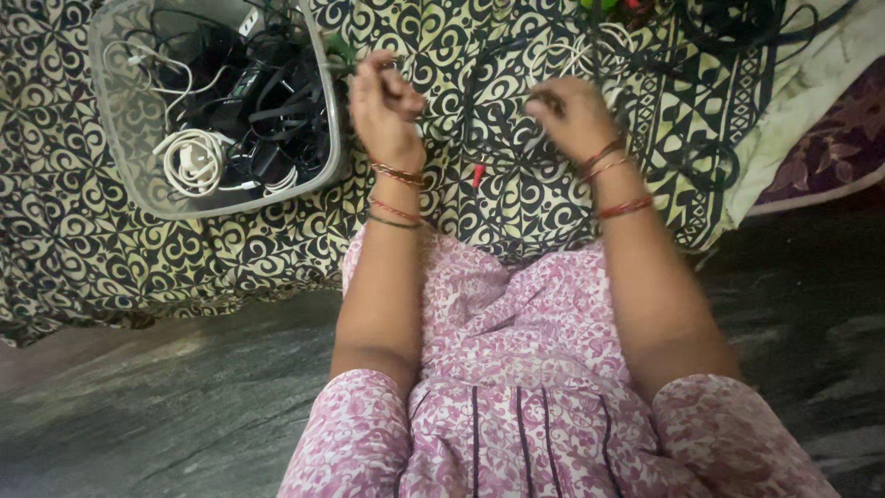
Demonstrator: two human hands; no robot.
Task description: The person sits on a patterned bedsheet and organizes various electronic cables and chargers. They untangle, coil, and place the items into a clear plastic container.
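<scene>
Soft, even indoor light, no hard shadows or glare. Motion blur on both hands (479, 111); floor (166, 397) dimmer, slightly soft.

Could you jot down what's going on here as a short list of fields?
Left hand: left hand, fingers closed around a thin dark cable
Right hand: right hand, closed on the same cable
Surface: black-and-cream patterned cloth
Container: clear plastic tub of tangled black and white cables, left of the hands
Wrists: red and green bangles

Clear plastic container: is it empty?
No. The clear plastic container holds a tangle of black cables and a coiled white cable.
</scene>
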